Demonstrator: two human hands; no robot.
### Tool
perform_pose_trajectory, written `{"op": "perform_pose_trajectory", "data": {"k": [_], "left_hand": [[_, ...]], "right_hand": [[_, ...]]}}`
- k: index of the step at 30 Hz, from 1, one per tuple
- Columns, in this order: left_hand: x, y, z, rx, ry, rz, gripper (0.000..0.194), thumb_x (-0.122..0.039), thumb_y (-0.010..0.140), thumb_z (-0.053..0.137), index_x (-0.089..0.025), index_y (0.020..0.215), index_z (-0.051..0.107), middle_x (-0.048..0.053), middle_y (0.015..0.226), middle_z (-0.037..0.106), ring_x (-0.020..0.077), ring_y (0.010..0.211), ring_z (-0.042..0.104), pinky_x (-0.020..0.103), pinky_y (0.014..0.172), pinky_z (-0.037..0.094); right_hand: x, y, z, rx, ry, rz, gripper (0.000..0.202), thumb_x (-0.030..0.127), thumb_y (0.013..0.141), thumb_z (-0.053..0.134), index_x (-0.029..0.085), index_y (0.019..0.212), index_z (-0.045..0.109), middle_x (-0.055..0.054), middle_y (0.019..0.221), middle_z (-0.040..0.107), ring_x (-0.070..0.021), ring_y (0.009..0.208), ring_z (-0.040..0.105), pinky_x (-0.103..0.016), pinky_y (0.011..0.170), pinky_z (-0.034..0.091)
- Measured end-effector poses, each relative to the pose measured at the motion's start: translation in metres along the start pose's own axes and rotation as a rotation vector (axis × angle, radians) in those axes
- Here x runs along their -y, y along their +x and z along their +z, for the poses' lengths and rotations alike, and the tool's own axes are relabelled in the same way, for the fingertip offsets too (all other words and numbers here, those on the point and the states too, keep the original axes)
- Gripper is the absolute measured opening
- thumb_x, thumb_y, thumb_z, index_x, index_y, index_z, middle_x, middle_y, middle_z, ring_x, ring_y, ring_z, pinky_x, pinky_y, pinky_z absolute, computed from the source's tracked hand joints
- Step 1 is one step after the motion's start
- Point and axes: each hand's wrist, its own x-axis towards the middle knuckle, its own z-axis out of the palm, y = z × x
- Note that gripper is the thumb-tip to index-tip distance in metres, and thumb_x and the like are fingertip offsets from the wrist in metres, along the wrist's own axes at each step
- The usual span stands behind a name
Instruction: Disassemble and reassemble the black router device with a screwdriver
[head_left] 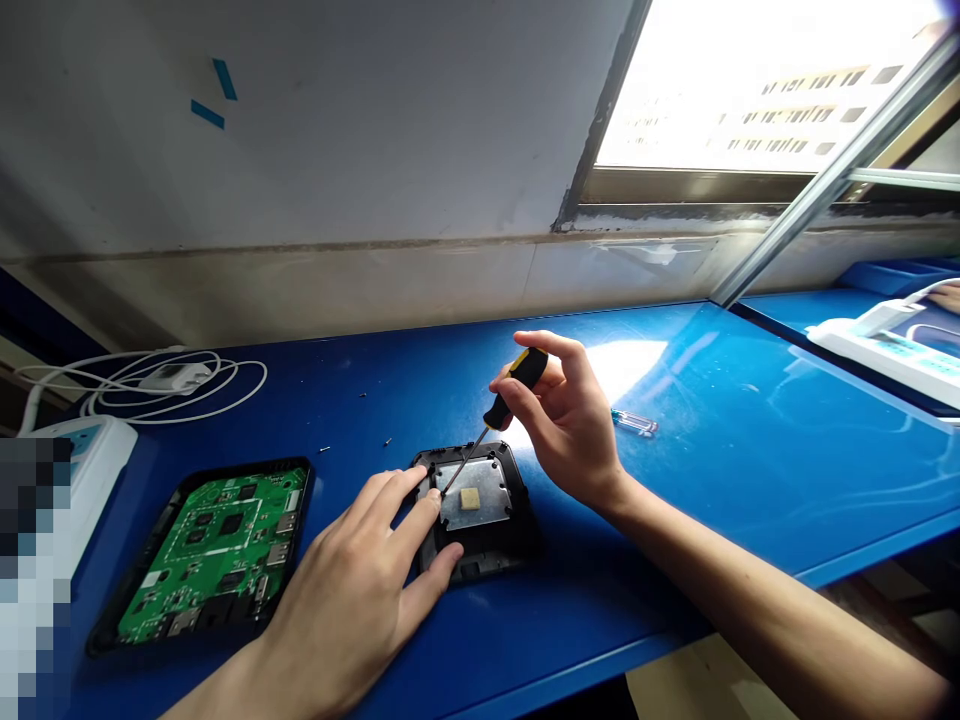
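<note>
Through my feed I have the right hand's (574,430) grip closed round the handle of the screwdriver (496,412); its long axis slants across the black cover (506,553), handle toward the far right, tip pointing down at the left edge of the metal plate (491,485); my left hand's (360,560) grip is parted, fingertips resting on the cover; the circuit board (225,540) lies left of the cover.
</note>
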Motion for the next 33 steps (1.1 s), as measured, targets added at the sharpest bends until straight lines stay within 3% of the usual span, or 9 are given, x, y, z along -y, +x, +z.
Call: {"op": "perform_pose_trajectory", "data": {"k": [7, 12, 14, 18, 23, 27, 30, 33], "left_hand": [[-0.001, -0.001, -0.001, 0.034, -0.047, -0.036, 0.023, -0.035, 0.105, 0.052, -0.024, 0.124, 0.059, 0.012, 0.131, 0.065, 0.0314, 0.118, 0.067, 0.047, 0.087, 0.066], [0.001, -0.001, -0.001, 0.056, -0.101, -0.107, 0.021, -0.038, 0.101, 0.058, -0.027, 0.120, 0.054, 0.011, 0.131, 0.063, 0.0319, 0.120, 0.065, 0.047, 0.086, 0.065], [0.003, -0.001, 0.000, 0.046, -0.135, -0.140, 0.034, -0.044, 0.097, 0.064, -0.027, 0.123, 0.050, 0.012, 0.134, 0.061, 0.0339, 0.122, 0.063, 0.050, 0.089, 0.064], [0.008, -0.002, 0.004, 0.078, -0.159, -0.180, 0.078, -0.058, 0.087, 0.073, -0.024, 0.146, 0.034, 0.020, 0.148, 0.051, 0.0425, 0.138, 0.051, 0.062, 0.102, 0.057], [0.011, -0.002, 0.004, 0.216, -0.190, -0.216, 0.097, -0.070, 0.084, 0.072, -0.019, 0.153, 0.028, 0.027, 0.158, 0.043, 0.0502, 0.151, 0.034, 0.070, 0.112, 0.046], [0.010, 0.001, 0.001, 0.234, -0.218, -0.200, 0.101, -0.063, 0.084, 0.076, -0.018, 0.158, 0.024, 0.025, 0.162, 0.039, 0.0469, 0.152, 0.034, 0.068, 0.116, 0.043], [0.007, 0.003, 0.002, 0.206, -0.252, -0.203, 0.100, -0.048, 0.080, 0.083, -0.022, 0.158, 0.025, 0.020, 0.162, 0.042, 0.0435, 0.151, 0.038, 0.066, 0.117, 0.044], [0.005, 0.004, 0.003, 0.160, -0.276, -0.202, 0.099, -0.043, 0.076, 0.086, -0.024, 0.155, 0.029, 0.016, 0.158, 0.048, 0.0417, 0.149, 0.041, 0.064, 0.116, 0.046]], "right_hand": [[0.013, -0.005, -0.002, 0.144, -0.059, -0.131, 0.042, 0.027, 0.103, 0.059, 0.034, 0.143, 0.047, -0.004, 0.113, 0.071, -0.0199, 0.096, 0.074, -0.042, 0.083, 0.068], [0.030, 0.000, 0.006, 0.272, -0.153, -0.294, 0.046, 0.022, 0.104, 0.051, 0.030, 0.149, 0.044, -0.007, 0.117, 0.072, -0.0206, 0.097, 0.073, -0.043, 0.085, 0.067], [0.037, 0.006, 0.011, 0.313, -0.252, -0.372, 0.046, 0.022, 0.103, 0.055, 0.030, 0.147, 0.047, -0.006, 0.114, 0.073, -0.0202, 0.097, 0.073, -0.040, 0.084, 0.067], [0.046, 0.018, 0.022, 0.416, -0.404, -0.516, 0.038, 0.031, 0.101, 0.063, 0.029, 0.139, 0.056, -0.003, 0.111, 0.073, -0.0154, 0.086, 0.069, -0.032, 0.078, 0.064], [0.047, 0.025, 0.032, 0.385, -0.393, -0.609, 0.034, 0.033, 0.096, 0.072, 0.023, 0.127, 0.063, -0.002, 0.095, 0.070, -0.0127, 0.076, 0.063, -0.027, 0.067, 0.059], [0.045, 0.020, 0.031, 0.338, -0.327, -0.588, 0.034, 0.029, 0.095, 0.073, 0.025, 0.129, 0.065, -0.004, 0.102, 0.071, -0.0146, 0.085, 0.067, -0.029, 0.075, 0.062], [0.045, 0.011, 0.028, 0.386, -0.227, -0.434, 0.035, 0.022, 0.104, 0.057, 0.029, 0.139, 0.057, -0.005, 0.120, 0.072, -0.0146, 0.091, 0.073, -0.031, 0.080, 0.065], [0.043, 0.003, 0.027, 0.418, -0.052, -0.281, 0.033, 0.025, 0.109, 0.043, 0.033, 0.140, 0.051, -0.006, 0.131, 0.069, -0.0160, 0.096, 0.077, -0.035, 0.081, 0.066]]}}
